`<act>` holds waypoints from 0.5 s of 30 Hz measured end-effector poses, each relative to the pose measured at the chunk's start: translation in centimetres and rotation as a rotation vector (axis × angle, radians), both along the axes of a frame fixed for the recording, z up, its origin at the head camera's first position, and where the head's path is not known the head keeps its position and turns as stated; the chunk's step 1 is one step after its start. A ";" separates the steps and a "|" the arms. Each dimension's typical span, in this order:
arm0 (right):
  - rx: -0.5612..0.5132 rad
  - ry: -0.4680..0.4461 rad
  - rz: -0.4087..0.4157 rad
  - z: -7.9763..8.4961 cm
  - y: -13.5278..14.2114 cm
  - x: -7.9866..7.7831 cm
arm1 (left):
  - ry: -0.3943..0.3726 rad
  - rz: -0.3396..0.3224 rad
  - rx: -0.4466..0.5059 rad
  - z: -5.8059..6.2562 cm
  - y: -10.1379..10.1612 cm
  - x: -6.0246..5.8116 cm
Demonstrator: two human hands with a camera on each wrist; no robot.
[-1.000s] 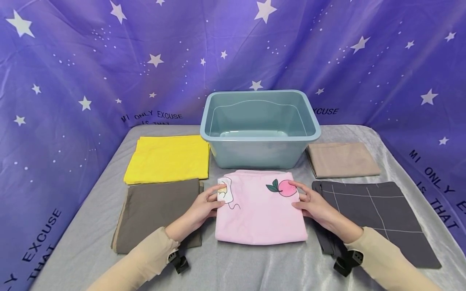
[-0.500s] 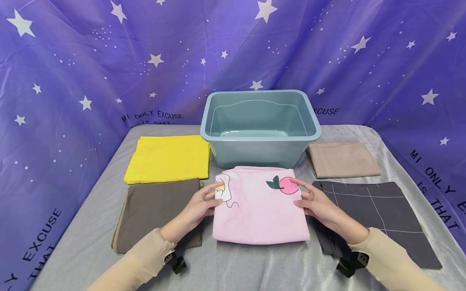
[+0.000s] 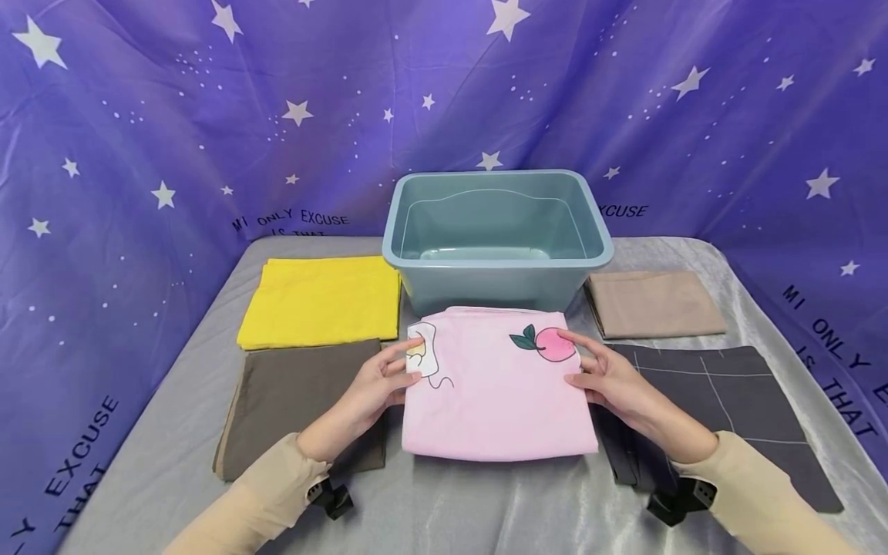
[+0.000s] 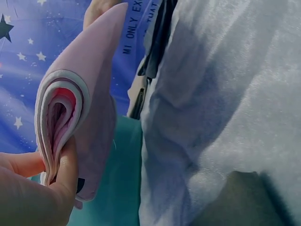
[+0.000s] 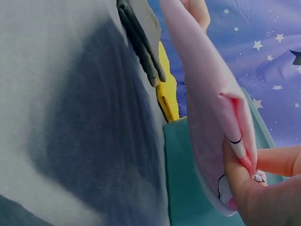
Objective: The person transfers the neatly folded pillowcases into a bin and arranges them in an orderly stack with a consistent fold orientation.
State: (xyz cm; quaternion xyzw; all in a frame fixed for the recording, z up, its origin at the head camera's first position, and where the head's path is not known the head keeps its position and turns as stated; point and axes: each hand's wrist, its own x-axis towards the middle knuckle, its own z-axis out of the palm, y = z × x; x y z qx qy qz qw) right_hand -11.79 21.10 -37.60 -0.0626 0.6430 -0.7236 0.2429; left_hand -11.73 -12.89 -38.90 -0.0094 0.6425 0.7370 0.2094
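Observation:
A folded pink cloth (image 3: 496, 408) with a printed peach and a white-and-yellow print hangs just above the table in front of the basin. At its left edge my left hand (image 3: 375, 389) pinches the layers between thumb and fingers; the left wrist view shows the rolled-over folds (image 4: 61, 103) beside that hand (image 4: 42, 188). Opposite, my right hand (image 3: 617, 385) grips the right edge, and in the right wrist view its thumb and fingers (image 5: 235, 165) squeeze the folded end. The blue-green plastic basin (image 3: 496, 285) stands behind the cloth, its inside floor bare.
On the left lie a folded yellow cloth (image 3: 319, 301) and a folded brown-grey cloth (image 3: 298, 401). To the right are a folded beige cloth (image 3: 655, 304) and a dark checked cloth (image 3: 721, 393). A purple starry curtain (image 3: 208, 116) surrounds the grey-covered table (image 3: 458, 509).
Both hands have raised the pink cloth off the table and moved it slightly toward the basin; its top edge now overlaps the basin's lower front. The other cloths stay put.

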 end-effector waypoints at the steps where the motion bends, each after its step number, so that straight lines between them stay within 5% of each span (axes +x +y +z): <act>1: -0.005 0.000 0.000 0.1 0.0 0.0 | -0.001 0.001 0.002 0.1 0.0 0.0; 15: -0.027 0.021 0.004 2.1 0.1 0.0 | 0.025 0.002 0.043 1.8 -0.2 0.2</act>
